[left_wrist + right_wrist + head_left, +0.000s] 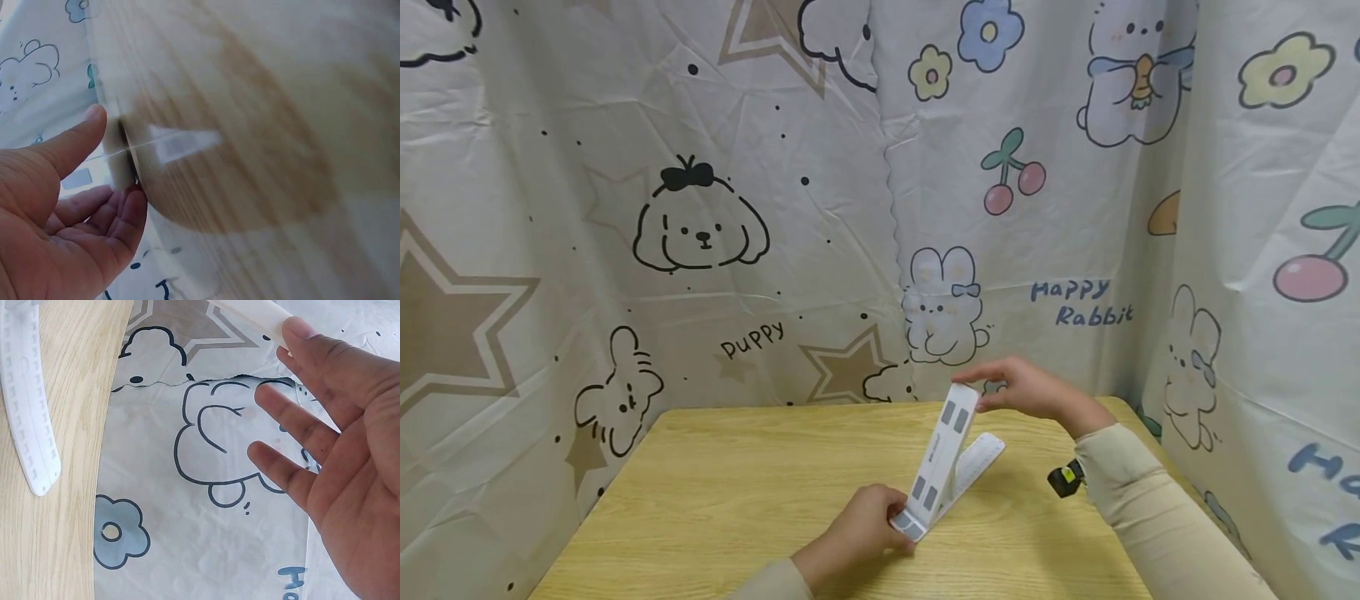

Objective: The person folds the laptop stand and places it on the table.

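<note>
A white folding stand [938,454] with grey pads is tilted up over the table, its two arms spread into a V. My left hand [868,525] grips its low, hinged end between thumb and fingers. At the raised tip, my right hand [1033,390] pinches the padded arm with thumb and index finger, the other fingers spread in the right wrist view. The second arm [28,406], with a row of notches along it, shows at the left of that view. In the left wrist view the stand's end [117,153] lies between thumb and fingers.
The wooden table [715,483] lies beneath both hands. Behind it and at the sides hangs a printed cloth [835,225] with cartoon animals, close to the table's back edge. A small black device [1064,480] sits at my right wrist.
</note>
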Demonstrator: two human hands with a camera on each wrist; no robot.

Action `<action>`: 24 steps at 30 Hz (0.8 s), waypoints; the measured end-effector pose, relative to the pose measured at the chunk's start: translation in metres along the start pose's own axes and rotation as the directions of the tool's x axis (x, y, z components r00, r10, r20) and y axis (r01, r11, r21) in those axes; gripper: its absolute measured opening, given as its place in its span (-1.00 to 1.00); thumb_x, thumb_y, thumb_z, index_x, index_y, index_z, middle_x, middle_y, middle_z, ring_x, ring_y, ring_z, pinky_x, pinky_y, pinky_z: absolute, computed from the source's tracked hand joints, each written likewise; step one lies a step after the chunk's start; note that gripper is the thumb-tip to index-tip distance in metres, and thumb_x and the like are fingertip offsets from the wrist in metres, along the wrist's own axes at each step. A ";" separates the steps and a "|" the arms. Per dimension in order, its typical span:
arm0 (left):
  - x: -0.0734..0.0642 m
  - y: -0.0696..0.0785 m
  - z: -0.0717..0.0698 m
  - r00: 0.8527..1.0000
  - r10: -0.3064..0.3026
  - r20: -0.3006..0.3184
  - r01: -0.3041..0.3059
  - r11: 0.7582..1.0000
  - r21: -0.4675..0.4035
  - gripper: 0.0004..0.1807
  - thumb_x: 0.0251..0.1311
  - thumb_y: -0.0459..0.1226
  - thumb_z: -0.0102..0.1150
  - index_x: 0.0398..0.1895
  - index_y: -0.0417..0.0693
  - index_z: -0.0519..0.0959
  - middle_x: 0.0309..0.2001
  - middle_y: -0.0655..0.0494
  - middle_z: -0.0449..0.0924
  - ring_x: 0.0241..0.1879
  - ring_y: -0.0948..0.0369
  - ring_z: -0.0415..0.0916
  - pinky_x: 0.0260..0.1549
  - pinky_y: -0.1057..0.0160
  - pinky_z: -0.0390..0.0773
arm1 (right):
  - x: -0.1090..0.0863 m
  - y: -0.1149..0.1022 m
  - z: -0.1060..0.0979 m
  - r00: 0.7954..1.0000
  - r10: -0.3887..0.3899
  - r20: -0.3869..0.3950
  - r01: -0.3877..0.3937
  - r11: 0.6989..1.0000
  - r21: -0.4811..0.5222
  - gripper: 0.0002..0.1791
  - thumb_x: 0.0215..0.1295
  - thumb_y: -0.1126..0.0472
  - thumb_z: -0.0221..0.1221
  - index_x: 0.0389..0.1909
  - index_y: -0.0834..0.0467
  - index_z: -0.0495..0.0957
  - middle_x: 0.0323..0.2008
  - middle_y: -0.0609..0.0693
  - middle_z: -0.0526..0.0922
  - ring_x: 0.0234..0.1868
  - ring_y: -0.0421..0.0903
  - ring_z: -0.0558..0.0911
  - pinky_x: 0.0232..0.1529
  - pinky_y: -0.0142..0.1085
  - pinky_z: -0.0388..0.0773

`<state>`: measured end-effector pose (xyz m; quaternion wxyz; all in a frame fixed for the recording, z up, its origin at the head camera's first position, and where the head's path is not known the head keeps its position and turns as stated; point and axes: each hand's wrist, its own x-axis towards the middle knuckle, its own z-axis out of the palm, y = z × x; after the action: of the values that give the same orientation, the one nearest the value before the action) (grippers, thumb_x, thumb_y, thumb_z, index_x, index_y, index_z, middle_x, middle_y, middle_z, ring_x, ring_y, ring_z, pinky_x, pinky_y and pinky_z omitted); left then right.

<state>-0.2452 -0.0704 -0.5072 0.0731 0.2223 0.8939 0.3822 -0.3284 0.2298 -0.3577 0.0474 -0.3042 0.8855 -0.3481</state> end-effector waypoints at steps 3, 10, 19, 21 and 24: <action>0.001 0.002 0.000 1.000 -0.026 -0.001 0.026 1.000 -0.004 -0.55 -0.26 -0.34 0.71 -0.21 -0.24 0.73 -0.40 0.17 0.66 -0.40 0.34 0.48 -0.41 0.40 0.55 | -0.002 0.000 0.000 1.000 0.003 -0.004 -0.003 1.000 0.007 -0.44 0.23 0.20 0.41 0.28 -0.01 0.61 0.25 0.03 0.65 0.26 0.14 0.59 0.32 0.20 0.45; 0.004 0.001 -0.003 0.999 -0.036 0.022 0.037 0.998 -0.043 -0.48 -0.26 -0.43 0.66 -0.10 -0.27 0.71 -0.29 0.11 0.70 -0.32 0.27 0.55 -0.35 0.38 0.61 | -0.010 -0.001 0.002 0.999 0.036 -0.041 -0.037 0.999 -0.021 -0.46 0.20 0.19 0.44 0.23 -0.09 0.64 0.21 -0.02 0.67 0.26 0.11 0.60 0.31 0.16 0.49; 0.012 -0.011 -0.014 0.999 -0.035 0.037 0.035 0.999 0.003 -0.39 -0.13 -0.44 0.60 0.12 -0.21 0.68 -0.02 0.05 0.70 -0.16 0.27 0.54 -0.15 0.28 0.66 | -0.022 -0.007 0.001 0.996 0.038 -0.077 -0.043 0.997 -0.068 -0.48 0.17 0.10 0.48 0.19 -0.06 0.67 0.18 -0.04 0.69 0.26 0.12 0.59 0.30 0.21 0.47; 0.012 -0.013 -0.015 0.999 -0.032 0.032 0.031 0.999 0.004 -0.37 -0.13 -0.44 0.60 0.13 -0.22 0.67 -0.03 0.04 0.70 -0.16 0.26 0.54 -0.14 0.29 0.65 | -0.023 -0.006 0.001 0.996 0.041 -0.082 -0.046 0.997 -0.068 -0.49 0.17 0.08 0.48 0.18 -0.07 0.68 0.17 -0.06 0.69 0.25 0.12 0.60 0.29 0.23 0.46; 0.011 -0.015 -0.016 0.999 -0.009 0.031 0.010 1.000 -0.022 -0.37 -0.15 -0.45 0.61 0.12 -0.29 0.66 -0.05 0.00 0.70 -0.19 0.23 0.56 -0.19 0.33 0.64 | -0.026 -0.004 0.003 0.996 0.032 -0.084 -0.037 0.998 -0.054 -0.49 0.19 0.05 0.46 0.19 -0.04 0.67 0.16 -0.05 0.70 0.22 0.12 0.62 0.28 0.25 0.47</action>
<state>-0.2653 -0.0848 -0.5058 0.0909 0.2232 0.8894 0.3885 -0.3049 0.2406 -0.3603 0.0081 -0.2753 0.9012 -0.3347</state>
